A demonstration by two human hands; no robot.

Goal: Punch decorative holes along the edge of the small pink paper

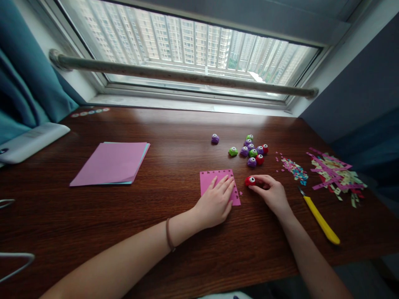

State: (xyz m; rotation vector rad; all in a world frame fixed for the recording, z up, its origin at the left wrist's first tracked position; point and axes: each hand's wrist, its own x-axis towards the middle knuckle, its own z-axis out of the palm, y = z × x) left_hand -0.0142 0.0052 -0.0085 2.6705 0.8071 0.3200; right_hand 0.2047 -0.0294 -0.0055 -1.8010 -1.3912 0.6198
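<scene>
Dark wooden table [174,137] under a window: the left hand [215,201] lies flat, fingers spread, pinning a pink paper [213,180], while the right hand [271,192] pinches a red punch [249,181] at its edge; keeping the paper pressed still should help.

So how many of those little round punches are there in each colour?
Purple punches: 5
Green punches: 3
Red punches: 3, counting the one in the right hand
Total: 11
</scene>
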